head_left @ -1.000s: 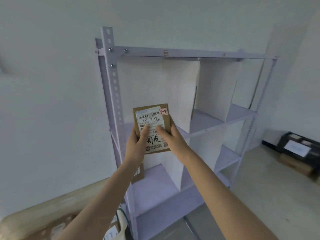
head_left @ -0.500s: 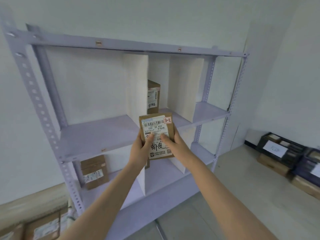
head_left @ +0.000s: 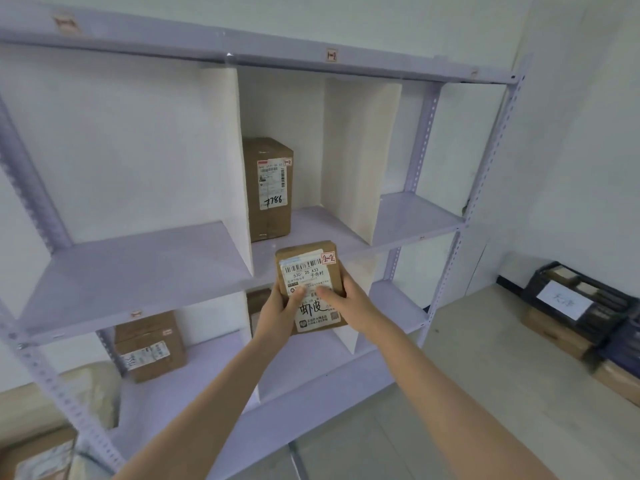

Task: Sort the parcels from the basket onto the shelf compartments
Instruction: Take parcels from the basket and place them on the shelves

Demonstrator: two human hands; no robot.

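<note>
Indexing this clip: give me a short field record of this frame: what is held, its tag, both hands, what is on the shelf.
held: brown parcel, upright, before the shelf
tag: red 2-2
left hand: grips its left edge
right hand: grips its right edge
upper middle compartment: parcel marked 7786, tagged 1-2
lower left compartment: one box
floor right: black crates

Crate label [head_left: 562, 303] illegible; corner parcel [head_left: 34, 455] cropped.

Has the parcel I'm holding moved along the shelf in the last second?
Yes. The parcel went right, from the shelf's left upright to its middle column.
</note>
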